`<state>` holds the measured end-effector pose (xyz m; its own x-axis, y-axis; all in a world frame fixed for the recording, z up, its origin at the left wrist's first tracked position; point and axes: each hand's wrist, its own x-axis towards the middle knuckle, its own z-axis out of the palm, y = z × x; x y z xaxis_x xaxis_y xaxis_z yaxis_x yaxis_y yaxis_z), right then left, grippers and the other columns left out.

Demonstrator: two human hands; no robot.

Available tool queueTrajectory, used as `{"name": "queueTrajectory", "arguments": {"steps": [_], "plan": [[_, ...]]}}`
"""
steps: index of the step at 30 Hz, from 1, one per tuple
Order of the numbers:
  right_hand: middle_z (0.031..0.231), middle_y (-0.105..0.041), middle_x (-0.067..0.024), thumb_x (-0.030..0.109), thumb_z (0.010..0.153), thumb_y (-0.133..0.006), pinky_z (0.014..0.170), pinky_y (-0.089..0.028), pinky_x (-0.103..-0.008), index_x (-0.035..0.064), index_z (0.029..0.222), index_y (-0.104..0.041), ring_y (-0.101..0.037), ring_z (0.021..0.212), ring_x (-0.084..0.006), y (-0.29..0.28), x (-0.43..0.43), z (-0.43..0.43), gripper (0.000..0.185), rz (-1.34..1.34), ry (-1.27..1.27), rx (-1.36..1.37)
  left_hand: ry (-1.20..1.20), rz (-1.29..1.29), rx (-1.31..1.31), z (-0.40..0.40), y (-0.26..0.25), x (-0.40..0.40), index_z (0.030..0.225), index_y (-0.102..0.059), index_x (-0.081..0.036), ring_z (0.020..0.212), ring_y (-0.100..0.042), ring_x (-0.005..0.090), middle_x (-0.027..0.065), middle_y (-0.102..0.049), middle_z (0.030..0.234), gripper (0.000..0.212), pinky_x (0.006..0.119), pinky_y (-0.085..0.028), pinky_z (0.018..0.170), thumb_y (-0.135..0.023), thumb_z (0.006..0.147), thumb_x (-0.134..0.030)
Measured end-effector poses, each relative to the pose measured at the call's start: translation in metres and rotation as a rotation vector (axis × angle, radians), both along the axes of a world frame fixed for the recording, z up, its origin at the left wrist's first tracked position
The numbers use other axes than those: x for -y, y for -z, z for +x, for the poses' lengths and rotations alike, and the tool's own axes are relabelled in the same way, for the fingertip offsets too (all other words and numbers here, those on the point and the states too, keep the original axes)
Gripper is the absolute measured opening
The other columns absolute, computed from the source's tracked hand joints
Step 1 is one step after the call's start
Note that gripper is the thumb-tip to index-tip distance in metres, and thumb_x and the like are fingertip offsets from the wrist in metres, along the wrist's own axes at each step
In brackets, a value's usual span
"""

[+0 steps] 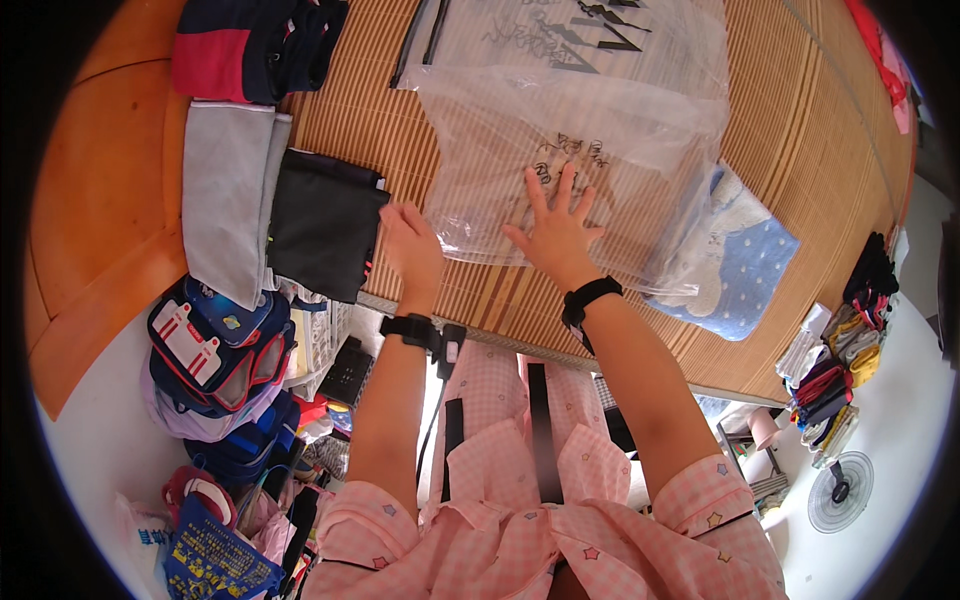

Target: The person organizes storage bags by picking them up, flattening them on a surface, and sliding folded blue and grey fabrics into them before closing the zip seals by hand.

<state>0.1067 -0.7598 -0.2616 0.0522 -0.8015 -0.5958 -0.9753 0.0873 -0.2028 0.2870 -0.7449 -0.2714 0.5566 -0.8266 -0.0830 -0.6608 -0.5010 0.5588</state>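
Note:
My right hand (559, 229) lies palm down with spread fingers on a clear plastic bag (480, 180) that bears handwriting. The bag is flat and wrinkled over the slatted bamboo mat. My left hand (414, 244) has curled fingers between the bag's left edge and a black folded garment (326, 225). Its fingertips come close to the garment's right edge; whether they grip it is hidden. The bag's lower right corner partly overlaps a blue and white dotted folded cloth (754, 259). Another clear bag with a black top strip and dark printing (645, 45) lies farther up.
A grey folded garment (225, 195) and a navy and red one (225, 56) lie along the left side, by a wooden board (112, 172). Backpacks (225, 360) are piled below left. At right are stacked clothes (825, 375) and a fan (840, 491). The bamboo mat (795, 150) spans the surface.

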Motion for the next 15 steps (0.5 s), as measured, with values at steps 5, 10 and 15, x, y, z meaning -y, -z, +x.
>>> {"name": "queueTrajectory", "arguments": {"steps": [5,10,15], "plan": [[0.147,0.001,-0.0191,0.054,0.071,-0.063,0.076,-0.03,-0.0768,0.0359,0.14,-0.017,-0.014,0.126,-0.0534,-0.002,0.002,0.001,0.085,0.0,-0.013,-0.043,0.14,-0.192,-0.507,0.013,-0.001,0.077,0.087,-0.055,0.003,0.068,-0.054,0.0121,0.0036,-0.057,0.075,0.023,0.027,-0.045,0.062,-0.059,0.086,-0.02],[0.147,0.001,-0.0193,0.054,0.069,-0.065,0.076,-0.031,-0.0756,0.0415,0.138,-0.019,-0.014,0.126,-0.0529,-0.004,0.002,0.006,0.084,0.003,-0.021,-0.048,0.142,0.042,-0.566,0.027,0.014,0.134,0.091,-0.058,0.003,0.069,-0.056,0.0134,0.0048,-0.06,0.078,0.021,0.028,-0.046,0.06,-0.057,0.086,-0.018],[0.147,0.002,-0.0186,0.058,0.068,-0.064,0.078,-0.034,-0.073,0.0447,0.137,-0.017,-0.015,0.127,-0.051,-0.002,0.001,0.0,0.085,0.007,-0.028,-0.099,0.523,-0.137,-0.07,0.019,0.002,0.154,0.091,-0.058,0.003,0.07,-0.058,0.0147,0.0085,-0.061,0.077,0.021,0.029,-0.046,0.06,-0.055,0.086,-0.017]]}}
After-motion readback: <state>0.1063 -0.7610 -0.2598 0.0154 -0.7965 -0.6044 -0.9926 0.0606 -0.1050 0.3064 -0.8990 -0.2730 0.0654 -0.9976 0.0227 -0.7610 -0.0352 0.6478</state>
